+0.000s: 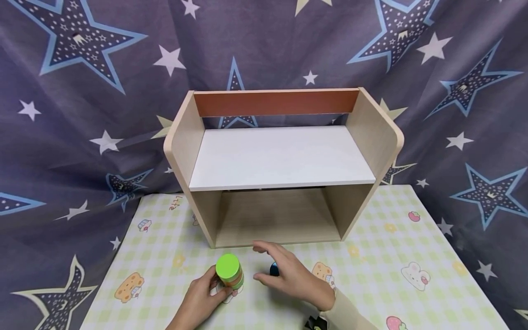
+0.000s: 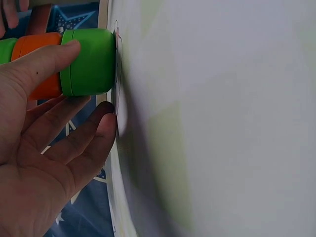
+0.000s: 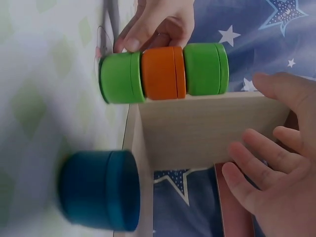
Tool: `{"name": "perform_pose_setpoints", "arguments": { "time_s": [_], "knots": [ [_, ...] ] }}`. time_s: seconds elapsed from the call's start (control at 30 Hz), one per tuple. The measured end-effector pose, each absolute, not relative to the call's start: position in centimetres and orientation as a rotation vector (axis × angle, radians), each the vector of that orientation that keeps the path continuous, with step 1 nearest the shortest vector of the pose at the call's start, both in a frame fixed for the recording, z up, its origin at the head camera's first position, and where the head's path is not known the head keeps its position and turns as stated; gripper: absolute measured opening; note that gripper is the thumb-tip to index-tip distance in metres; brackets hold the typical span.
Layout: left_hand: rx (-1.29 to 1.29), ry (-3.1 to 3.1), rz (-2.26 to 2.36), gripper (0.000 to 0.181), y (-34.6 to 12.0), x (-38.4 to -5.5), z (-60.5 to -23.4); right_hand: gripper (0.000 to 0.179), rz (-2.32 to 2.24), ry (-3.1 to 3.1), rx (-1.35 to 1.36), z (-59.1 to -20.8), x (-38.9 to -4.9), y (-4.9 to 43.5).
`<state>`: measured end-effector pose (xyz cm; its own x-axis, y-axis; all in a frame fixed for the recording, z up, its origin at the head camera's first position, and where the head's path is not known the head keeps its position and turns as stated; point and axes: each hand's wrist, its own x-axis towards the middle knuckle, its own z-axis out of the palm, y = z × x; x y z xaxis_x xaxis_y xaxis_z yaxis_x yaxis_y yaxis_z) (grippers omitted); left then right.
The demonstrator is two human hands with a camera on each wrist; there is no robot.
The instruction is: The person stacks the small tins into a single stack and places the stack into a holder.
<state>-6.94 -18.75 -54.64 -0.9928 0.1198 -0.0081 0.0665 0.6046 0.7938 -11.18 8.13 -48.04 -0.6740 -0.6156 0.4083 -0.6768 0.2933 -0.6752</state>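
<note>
Three small round containers, green, orange and green, stand in one upright stack (image 1: 229, 270) in front of the shelf unit. My left hand (image 1: 199, 295) holds this stack low down, the thumb across the bottom green container (image 2: 89, 61) and the fingers on the other side. To the right, my right hand (image 1: 290, 275) is held in the air with fingers spread and nothing in them. A blue round container (image 3: 101, 190) stands apart from the stack on the table; in the head view the right hand partly hides it.
A wooden shelf unit (image 1: 282, 158) with a white middle board and a brown back rail stands behind the hands. The table (image 1: 165, 270) has a green checked cloth with cartoon prints. A dark curtain with stars (image 1: 136, 110) hangs behind it.
</note>
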Motion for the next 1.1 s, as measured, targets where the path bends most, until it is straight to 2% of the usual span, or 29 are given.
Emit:
{"name": "perform_pose_setpoints", "arguments": {
  "time_s": [1.1],
  "knots": [
    [0.116, 2.796, 1.314, 0.056, -18.6, -7.0, -54.5, 0.071, 1.322, -2.474, 1.069, -52.0, -10.7, 12.5]
  ]
}}
